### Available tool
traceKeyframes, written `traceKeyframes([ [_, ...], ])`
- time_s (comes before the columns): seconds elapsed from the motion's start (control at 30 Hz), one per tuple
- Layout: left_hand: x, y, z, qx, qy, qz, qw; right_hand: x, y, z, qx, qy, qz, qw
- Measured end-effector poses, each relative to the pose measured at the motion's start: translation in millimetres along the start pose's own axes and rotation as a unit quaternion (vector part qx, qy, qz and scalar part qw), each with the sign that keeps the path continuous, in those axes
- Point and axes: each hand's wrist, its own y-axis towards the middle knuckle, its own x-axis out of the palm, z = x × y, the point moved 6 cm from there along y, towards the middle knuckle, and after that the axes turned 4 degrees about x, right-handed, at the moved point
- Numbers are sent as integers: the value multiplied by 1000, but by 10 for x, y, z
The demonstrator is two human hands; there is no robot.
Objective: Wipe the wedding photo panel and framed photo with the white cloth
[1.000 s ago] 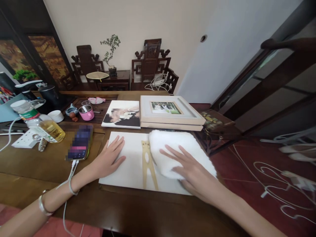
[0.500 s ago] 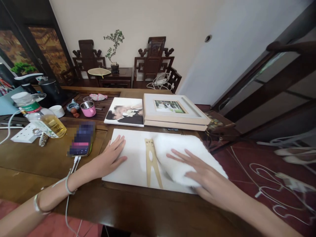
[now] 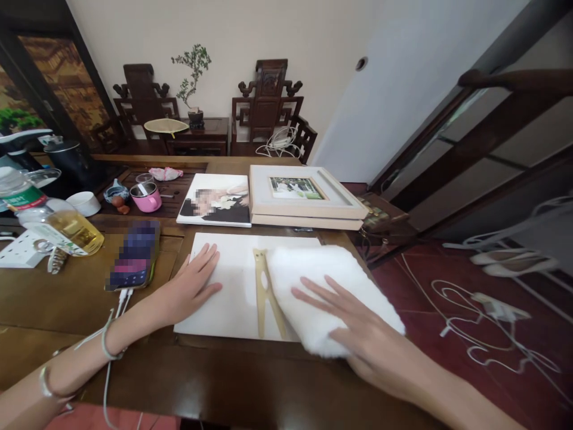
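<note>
My left hand (image 3: 197,280) lies flat on the left part of a white, board-like panel (image 3: 233,286), its fingers stretched out and holding nothing. On the panel's middle is a flat gold figure (image 3: 261,301) with a cat-like head and two long legs; whether it is printed or a loose piece, I cannot tell. My right hand (image 3: 353,316) rests on a white fluffy cloth (image 3: 331,266), fingers spread over its top and thumb near its front edge. This cloth covers the panel's right part and hangs past its near edge.
Behind the panel are a photo panel (image 3: 210,203) and stacked framed pictures (image 3: 308,197). At left are a phone (image 3: 134,254) with cables, a tilted bottle (image 3: 76,230), a power strip (image 3: 20,248) and a pink cup (image 3: 147,197). Cables (image 3: 470,328) lie on the floor.
The fluffy cloth has shifted toward me and slightly left over the panel, with my right hand on it. My left hand stays on the panel. The whole view has swung a little right.
</note>
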Motion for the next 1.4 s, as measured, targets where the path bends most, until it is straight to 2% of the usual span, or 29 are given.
traceKeyframes([
  [0.1,38,-22,-7,9,5,12,1000,-42,-180,-226,0,-2,-2,1000],
  [0.2,39,-25,-11,19,4,19,1000,-46,-231,-274,-10,-10,-10,1000],
  [0.27,35,-22,-12,22,-1,11,1000,-24,-168,-162,-9,-15,-17,1000],
  [0.47,32,26,13,25,22,-18,999,31,199,467,46,-26,-28,998],
  [0.53,39,43,33,21,36,-23,999,24,249,544,52,-28,-17,998],
  [0.63,42,51,59,8,54,-16,998,30,176,401,31,-31,-13,999],
  [0.8,54,46,71,9,90,-7,996,-7,-170,-136,-15,-27,-30,999],
  [0.9,50,69,77,28,105,-7,994,-78,-290,-256,-12,-30,-47,998],
  [0.97,44,97,87,43,107,-9,993,-126,-284,-193,-2,-27,-46,999],
  [1.07,39,142,99,57,110,-14,992,-152,-158,52,11,-21,-26,999],
  [1.17,37,167,94,53,112,-6,992,-88,34,366,40,-17,-12,999],
  [1.23,17,168,90,46,104,20,993,-40,131,510,57,-18,7,998],
  [1.3,-13,160,93,41,92,53,994,-3,161,536,57,-16,22,998],
  [1.4,-23,142,93,30,70,71,995,17,59,356,45,-2,22,999],
])
